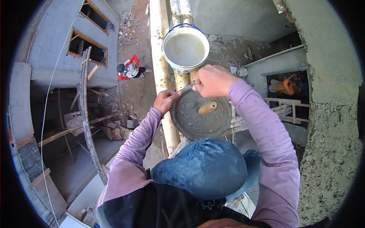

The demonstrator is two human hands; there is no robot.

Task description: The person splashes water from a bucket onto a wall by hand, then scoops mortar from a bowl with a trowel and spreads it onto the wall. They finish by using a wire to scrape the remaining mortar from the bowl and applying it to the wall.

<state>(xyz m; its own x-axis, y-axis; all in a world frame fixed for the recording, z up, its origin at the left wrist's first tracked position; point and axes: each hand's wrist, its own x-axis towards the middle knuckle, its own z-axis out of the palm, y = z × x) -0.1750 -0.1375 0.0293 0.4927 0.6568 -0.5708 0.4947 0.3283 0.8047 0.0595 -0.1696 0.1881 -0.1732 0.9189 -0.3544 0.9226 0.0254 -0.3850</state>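
Note:
A round dark mortar pan (183,130) is held out in front of my bent knee, its inside covered with wet grey mortar (190,114). From the mortar sticks a wooden handle (207,108); whatever it belongs to is buried. My left hand (166,102) pinches the pan's left rim, thumb on top. At the far rim my right hand (213,81) is closed, its fingertips at the edge and partly hidden by the hand itself. Just beyond my hands stands a white bucket (180,69) of cloudy grey water, its rim blue.
Pale, mortar-spattered poles (159,57) run away from me under the bucket. Far below on the ground is a person (131,69) in red sleeves. Rough wet plaster (327,152) covers the wall at right. Wooden poles (84,106) stand at left.

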